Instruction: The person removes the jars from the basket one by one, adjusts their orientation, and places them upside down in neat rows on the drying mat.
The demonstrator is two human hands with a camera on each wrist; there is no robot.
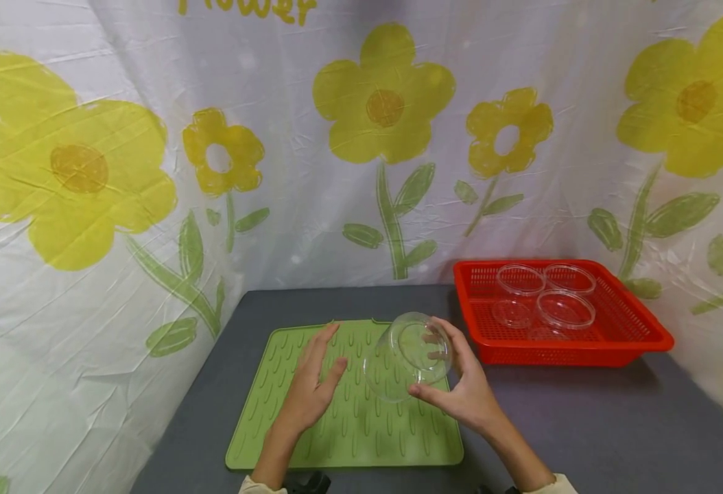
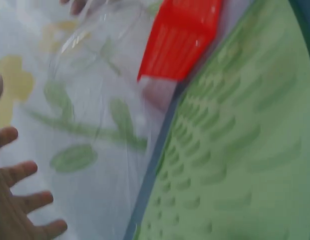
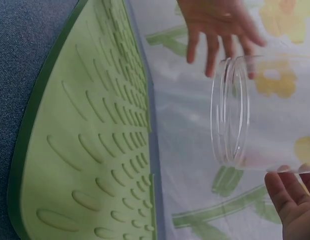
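Above the green ridged mat, my right hand grips a clear, see-through jar, thumb on the near side and fingers round the far side. The jar is tilted on its side; its ringed rim points toward my left hand in the right wrist view. My left hand is raised over the mat's left half, fingers spread and holding nothing, apart from the jar in the head view. Only part of the left hand shows in the left wrist view, where the jar is blurred.
A red perforated basket stands on the dark grey table at the back right. Three clear jars stand inside it. Behind the table hangs a white cloth printed with yellow flowers.
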